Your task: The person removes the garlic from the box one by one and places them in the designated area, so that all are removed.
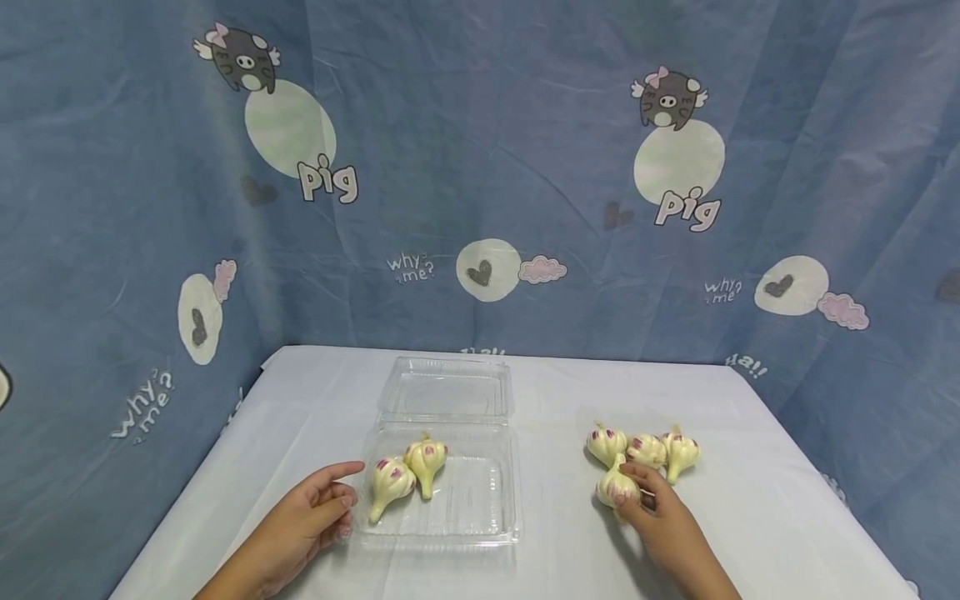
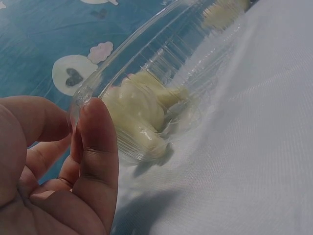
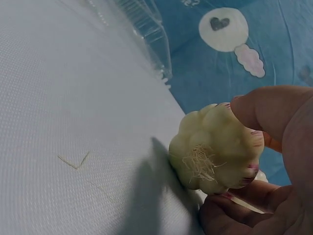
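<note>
A clear plastic clamshell container lies with its lid folded back, away from me. My left hand pinches its left rim between thumb and index finger, clearest in the left wrist view. Two garlic bulbs, one nearer and one farther, sit in the left part of the container. On the right, my right hand grips another garlic bulb with thumb and fingers. Its dry roots face the right wrist camera, and the head view has its stem pointing away from me.
Just beyond the right hand, three garlic bulbs lie close together. White cloth covers the table. A blue printed curtain hangs behind and at both sides. A thin dry strand lies on the cloth.
</note>
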`<state>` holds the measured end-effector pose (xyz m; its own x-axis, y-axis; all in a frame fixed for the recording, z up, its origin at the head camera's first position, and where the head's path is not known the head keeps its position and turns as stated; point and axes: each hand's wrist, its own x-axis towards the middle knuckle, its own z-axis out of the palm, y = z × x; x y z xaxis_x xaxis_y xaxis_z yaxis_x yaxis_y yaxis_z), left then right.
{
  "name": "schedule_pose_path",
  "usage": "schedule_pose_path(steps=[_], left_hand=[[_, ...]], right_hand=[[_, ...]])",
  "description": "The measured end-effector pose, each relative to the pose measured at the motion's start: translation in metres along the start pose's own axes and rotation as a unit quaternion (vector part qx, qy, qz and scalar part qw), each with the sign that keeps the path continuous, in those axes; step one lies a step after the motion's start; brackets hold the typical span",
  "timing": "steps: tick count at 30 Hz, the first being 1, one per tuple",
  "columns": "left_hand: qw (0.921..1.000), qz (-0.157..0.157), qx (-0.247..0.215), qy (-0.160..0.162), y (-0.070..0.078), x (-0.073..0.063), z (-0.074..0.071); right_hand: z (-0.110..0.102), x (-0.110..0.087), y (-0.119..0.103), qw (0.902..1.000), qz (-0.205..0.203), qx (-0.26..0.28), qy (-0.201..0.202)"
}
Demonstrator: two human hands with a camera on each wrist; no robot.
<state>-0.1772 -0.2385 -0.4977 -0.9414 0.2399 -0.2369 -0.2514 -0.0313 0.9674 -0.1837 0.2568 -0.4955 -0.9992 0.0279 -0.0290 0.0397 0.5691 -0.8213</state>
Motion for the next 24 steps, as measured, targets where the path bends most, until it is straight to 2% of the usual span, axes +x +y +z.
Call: schedule_pose_path(steps=[5,19,24], left_hand=[[0.9999,-0.007,0.001,0.009,0.0016,0.0002,0.0009],[1.0,-0.003,0.003,0.001,0.0001,0.0004,-0.0011],[1.0,-0.001,0.002,-0.004,-0.001,0.0011,-0.0022]], right_hand=[[-0.0004,0.0005,0.0001,1.0,-0.003,0.0,-0.003],[-0.0038,0.0,-0.0022,0.9998,-0.007,0.006,-0.02],[-0.0044,0.0001,-0.0036,0.9997,-0.017,0.014,-0.012]])
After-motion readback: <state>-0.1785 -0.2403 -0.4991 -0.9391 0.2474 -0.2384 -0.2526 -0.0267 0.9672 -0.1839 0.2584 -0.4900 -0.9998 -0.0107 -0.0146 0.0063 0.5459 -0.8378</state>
